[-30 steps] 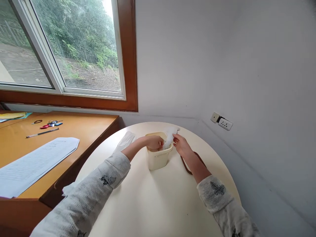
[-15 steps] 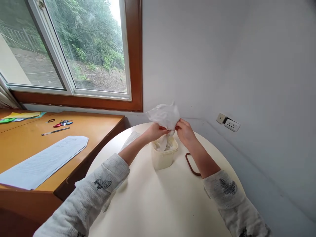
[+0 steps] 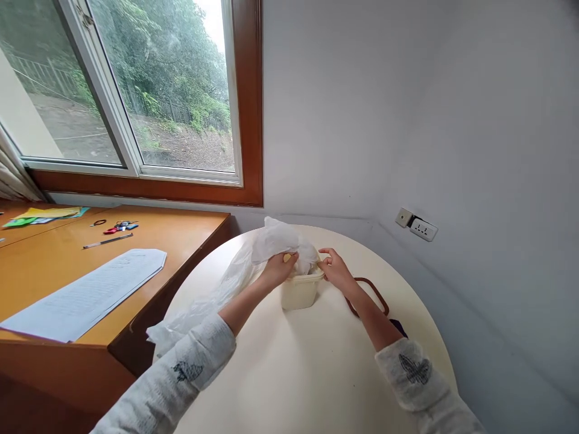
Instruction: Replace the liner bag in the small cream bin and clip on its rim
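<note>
A cream plastic container [image 3: 299, 294] with a rounded rim stands on the round table. Thin white plastic bags [image 3: 277, 236] bunch up in and over its mouth. My left hand [image 3: 281, 268] is closed in a pinch on a plastic bag at the container's left rim. At the right rim, my right hand [image 3: 333, 268] has its thumb and fingers closed on the container's edge; whether it also grips some of the bag is hidden. More crumpled clear plastic [image 3: 199, 316] spreads over the table beneath and beside my left forearm.
A brown rectangular loop handle [image 3: 377, 291] lies under my right forearm, near a dark item [image 3: 398, 327]. On the wooden desk [image 3: 190, 229] at left are papers [image 3: 99, 289], a pen [image 3: 107, 241] and small keys [image 3: 122, 226]. A wall socket [image 3: 424, 229] is at right.
Both hands have come down from above the container to its rim, and the raised white plastic has lowered to the left. My right hand has let go of the raised plastic.
</note>
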Demonstrator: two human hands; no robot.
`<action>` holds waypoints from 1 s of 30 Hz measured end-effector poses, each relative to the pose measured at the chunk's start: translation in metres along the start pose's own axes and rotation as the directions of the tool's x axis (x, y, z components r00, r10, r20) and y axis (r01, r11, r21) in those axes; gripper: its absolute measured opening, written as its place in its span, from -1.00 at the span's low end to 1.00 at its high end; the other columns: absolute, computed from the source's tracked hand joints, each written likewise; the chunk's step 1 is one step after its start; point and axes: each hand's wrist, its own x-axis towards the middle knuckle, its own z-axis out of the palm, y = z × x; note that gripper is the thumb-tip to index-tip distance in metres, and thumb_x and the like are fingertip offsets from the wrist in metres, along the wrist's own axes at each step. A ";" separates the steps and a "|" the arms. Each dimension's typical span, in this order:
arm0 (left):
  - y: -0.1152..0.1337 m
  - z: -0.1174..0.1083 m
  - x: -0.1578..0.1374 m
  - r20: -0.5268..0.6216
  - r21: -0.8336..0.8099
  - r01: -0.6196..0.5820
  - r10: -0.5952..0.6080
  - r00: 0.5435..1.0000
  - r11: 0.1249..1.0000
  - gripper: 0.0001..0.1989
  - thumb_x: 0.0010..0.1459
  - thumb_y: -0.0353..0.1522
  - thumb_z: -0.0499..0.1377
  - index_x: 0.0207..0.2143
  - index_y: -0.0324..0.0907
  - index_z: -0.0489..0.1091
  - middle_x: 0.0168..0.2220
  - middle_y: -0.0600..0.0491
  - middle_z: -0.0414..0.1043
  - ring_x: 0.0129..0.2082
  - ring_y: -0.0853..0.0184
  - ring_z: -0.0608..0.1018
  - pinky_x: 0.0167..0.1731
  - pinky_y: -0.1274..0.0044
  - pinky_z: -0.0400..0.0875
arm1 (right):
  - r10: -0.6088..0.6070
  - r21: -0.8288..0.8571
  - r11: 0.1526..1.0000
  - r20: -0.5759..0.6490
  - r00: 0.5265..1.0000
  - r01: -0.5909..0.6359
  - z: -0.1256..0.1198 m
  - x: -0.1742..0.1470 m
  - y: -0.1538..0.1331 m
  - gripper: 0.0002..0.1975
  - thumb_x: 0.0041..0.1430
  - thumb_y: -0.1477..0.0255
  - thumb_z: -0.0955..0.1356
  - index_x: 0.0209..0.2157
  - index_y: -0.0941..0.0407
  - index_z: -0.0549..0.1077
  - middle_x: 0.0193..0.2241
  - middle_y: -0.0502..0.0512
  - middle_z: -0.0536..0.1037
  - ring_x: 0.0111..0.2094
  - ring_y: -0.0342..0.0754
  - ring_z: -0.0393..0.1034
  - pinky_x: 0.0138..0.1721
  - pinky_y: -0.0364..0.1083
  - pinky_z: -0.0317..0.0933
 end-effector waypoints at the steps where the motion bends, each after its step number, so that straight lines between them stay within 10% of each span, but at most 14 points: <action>1: -0.001 0.001 0.000 0.009 0.002 0.000 0.000 1.000 1.000 -0.66 0.00 -0.17 0.09 -0.26 -0.20 0.45 -0.11 -0.09 0.46 -0.03 0.08 0.41 -0.04 0.36 0.23 | 0.001 -0.005 1.000 0.008 1.000 -0.001 0.002 -0.006 -0.002 -0.68 -0.05 0.44 0.28 -0.17 0.04 0.25 -0.65 -0.20 0.27 -0.68 -0.22 0.23 -0.61 -0.21 0.11; 15: 0.014 -0.024 -0.017 0.335 -0.036 -0.074 0.082 0.939 0.997 -0.78 -0.05 -0.22 0.13 -0.42 -0.16 0.45 -0.30 0.02 0.47 -0.18 0.19 0.45 -0.13 0.41 0.29 | 0.007 0.032 0.999 0.214 0.977 -0.014 -0.004 -0.081 -0.016 -0.82 0.05 0.31 0.29 -0.32 0.03 0.20 -0.67 -0.17 0.34 -0.75 -0.18 0.27 -0.76 -0.23 0.00; 22: 0.028 -0.022 -0.020 0.103 0.038 -0.270 0.265 0.959 0.962 -0.88 -0.06 -0.34 0.12 -0.59 -0.18 0.35 -0.29 0.03 0.36 -0.09 0.21 0.36 -0.01 0.39 0.16 | -0.069 -0.245 0.964 0.147 0.987 0.104 -0.022 -0.080 -0.038 -0.77 0.05 0.19 0.28 -0.46 0.06 0.36 -0.76 -0.18 0.13 -0.72 -0.23 -0.05 -0.66 -0.19 -0.17; 30: 0.063 -0.013 -0.035 0.015 0.128 -0.522 0.525 0.851 0.843 -0.86 0.00 -0.38 0.13 -0.58 -0.18 0.26 -0.19 -0.02 0.28 -0.06 0.23 0.32 -0.07 0.44 0.22 | -0.310 0.224 0.937 0.181 0.933 0.268 -0.012 -0.073 -0.077 -0.62 0.05 0.23 0.32 -0.09 0.06 0.32 -0.47 -0.05 0.38 -0.43 -0.16 0.29 -0.38 -0.16 0.16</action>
